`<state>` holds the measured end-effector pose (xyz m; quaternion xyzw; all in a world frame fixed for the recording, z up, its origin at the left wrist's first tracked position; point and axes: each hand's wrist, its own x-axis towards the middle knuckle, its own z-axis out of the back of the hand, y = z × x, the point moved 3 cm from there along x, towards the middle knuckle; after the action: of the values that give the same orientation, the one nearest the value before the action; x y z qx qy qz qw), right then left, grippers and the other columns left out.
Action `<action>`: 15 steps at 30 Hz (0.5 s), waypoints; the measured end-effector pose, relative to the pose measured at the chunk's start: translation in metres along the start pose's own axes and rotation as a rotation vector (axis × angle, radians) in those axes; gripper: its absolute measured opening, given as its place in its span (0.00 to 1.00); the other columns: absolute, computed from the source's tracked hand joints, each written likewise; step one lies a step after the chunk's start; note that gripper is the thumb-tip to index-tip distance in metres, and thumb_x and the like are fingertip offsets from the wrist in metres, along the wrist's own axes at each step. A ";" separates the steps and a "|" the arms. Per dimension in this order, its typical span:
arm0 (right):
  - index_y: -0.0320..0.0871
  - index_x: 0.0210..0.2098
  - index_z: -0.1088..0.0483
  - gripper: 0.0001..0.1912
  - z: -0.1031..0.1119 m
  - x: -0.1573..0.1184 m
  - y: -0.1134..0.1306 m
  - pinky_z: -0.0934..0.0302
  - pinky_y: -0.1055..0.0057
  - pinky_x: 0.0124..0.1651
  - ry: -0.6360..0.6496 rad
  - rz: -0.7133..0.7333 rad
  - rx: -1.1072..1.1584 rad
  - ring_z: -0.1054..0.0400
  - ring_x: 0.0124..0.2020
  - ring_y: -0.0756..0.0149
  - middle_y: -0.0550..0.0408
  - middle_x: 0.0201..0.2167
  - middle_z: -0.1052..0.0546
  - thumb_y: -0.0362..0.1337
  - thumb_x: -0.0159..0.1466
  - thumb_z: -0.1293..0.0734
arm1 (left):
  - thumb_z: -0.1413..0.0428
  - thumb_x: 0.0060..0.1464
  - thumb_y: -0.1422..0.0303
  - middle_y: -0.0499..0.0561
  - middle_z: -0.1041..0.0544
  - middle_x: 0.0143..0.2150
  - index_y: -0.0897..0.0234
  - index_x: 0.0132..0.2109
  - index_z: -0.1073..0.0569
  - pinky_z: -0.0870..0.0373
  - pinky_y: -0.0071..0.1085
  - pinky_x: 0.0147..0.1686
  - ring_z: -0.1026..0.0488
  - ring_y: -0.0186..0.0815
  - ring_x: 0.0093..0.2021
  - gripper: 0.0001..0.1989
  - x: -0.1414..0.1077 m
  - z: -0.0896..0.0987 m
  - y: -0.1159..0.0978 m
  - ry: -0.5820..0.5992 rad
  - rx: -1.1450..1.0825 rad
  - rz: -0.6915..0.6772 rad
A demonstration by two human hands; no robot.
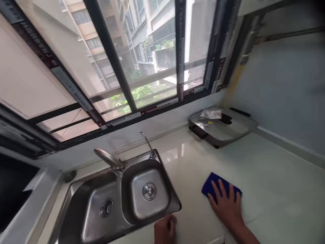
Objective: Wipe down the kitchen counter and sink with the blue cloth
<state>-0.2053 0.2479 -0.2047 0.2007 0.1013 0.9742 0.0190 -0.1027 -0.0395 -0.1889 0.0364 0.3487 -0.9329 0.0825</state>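
Observation:
A folded dark blue cloth (208, 184) lies on the pale countertop, to the right of the sink. My right hand (227, 203) rests flat on top of it, fingers spread and pressing down, covering part of the cloth. At the front rim of the sink, my left hand (165, 227) is curled into a loose fist, and no object shows in it. The lower part of that hand runs out of the picture.
A double-bowl steel sink (175, 200) with a faucet (108, 157) and a thin curved spout (146, 139) is set into the counter. A lidded electric pan (223, 127) stands in the back right corner. Behind the counter is a dark-framed window (111, 51).

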 end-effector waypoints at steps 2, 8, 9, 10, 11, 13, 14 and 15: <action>0.45 0.71 0.49 0.32 0.011 -0.020 0.003 0.62 0.30 0.69 -0.032 0.024 0.053 0.70 0.75 0.38 0.49 0.75 0.55 0.47 0.70 0.49 | 0.52 0.58 0.70 0.49 0.15 0.32 0.56 0.40 0.20 0.31 0.29 0.35 0.20 0.35 0.32 0.15 -0.001 0.004 -0.002 0.010 -0.038 0.050; 0.50 0.72 0.51 0.35 0.017 -0.042 -0.018 0.57 0.32 0.68 0.027 0.063 0.118 0.66 0.75 0.40 0.54 0.74 0.51 0.53 0.68 0.50 | 0.51 0.57 0.70 0.49 0.15 0.34 0.55 0.40 0.19 0.31 0.29 0.38 0.20 0.35 0.35 0.15 -0.005 0.006 -0.007 -0.001 -0.079 0.059; 0.51 0.72 0.50 0.36 0.014 -0.044 -0.026 0.55 0.32 0.68 0.057 0.069 0.118 0.65 0.75 0.40 0.54 0.74 0.50 0.54 0.67 0.50 | 0.51 0.57 0.70 0.49 0.15 0.34 0.55 0.40 0.19 0.32 0.29 0.38 0.20 0.35 0.35 0.15 -0.004 0.006 -0.006 0.007 -0.087 0.054; 0.51 0.72 0.49 0.37 0.011 -0.046 -0.035 0.54 0.32 0.67 0.084 0.070 0.115 0.64 0.74 0.40 0.55 0.74 0.50 0.56 0.66 0.50 | 0.50 0.56 0.70 0.49 0.15 0.33 0.56 0.40 0.19 0.32 0.29 0.37 0.21 0.34 0.33 0.15 -0.004 0.007 -0.006 0.021 -0.098 0.052; 0.52 0.71 0.48 0.38 0.008 -0.049 -0.045 0.54 0.31 0.67 0.099 0.064 0.112 0.64 0.74 0.39 0.55 0.74 0.50 0.57 0.65 0.50 | 0.50 0.55 0.71 0.49 0.16 0.31 0.57 0.40 0.18 0.33 0.29 0.35 0.22 0.34 0.31 0.15 -0.003 0.008 -0.005 0.037 -0.109 0.054; 0.51 0.71 0.48 0.40 0.006 -0.056 -0.062 0.54 0.30 0.66 0.079 0.032 0.106 0.64 0.74 0.38 0.56 0.74 0.51 0.58 0.63 0.50 | 0.51 0.55 0.72 0.49 0.19 0.25 0.59 0.40 0.18 0.36 0.28 0.31 0.27 0.32 0.25 0.16 0.001 0.013 -0.003 0.068 -0.146 0.070; 0.51 0.71 0.48 0.41 0.006 -0.060 -0.070 0.54 0.30 0.66 0.064 0.007 0.101 0.64 0.74 0.37 0.56 0.74 0.51 0.59 0.62 0.50 | 0.51 0.55 0.72 0.48 0.21 0.23 0.61 0.40 0.18 0.38 0.28 0.29 0.30 0.32 0.23 0.16 0.002 0.016 -0.003 0.081 -0.177 0.080; 0.51 0.72 0.49 0.42 0.008 -0.065 -0.077 0.54 0.30 0.66 0.055 -0.019 0.092 0.64 0.74 0.37 0.56 0.74 0.51 0.59 0.61 0.50 | 0.52 0.55 0.72 0.48 0.22 0.21 0.63 0.41 0.18 0.39 0.28 0.28 0.31 0.31 0.22 0.17 0.004 0.018 -0.002 0.089 -0.209 0.089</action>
<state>-0.1432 0.3193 -0.2387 0.1736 0.1485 0.9734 0.0160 -0.1069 -0.0504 -0.1741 0.0845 0.4455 -0.8843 0.1114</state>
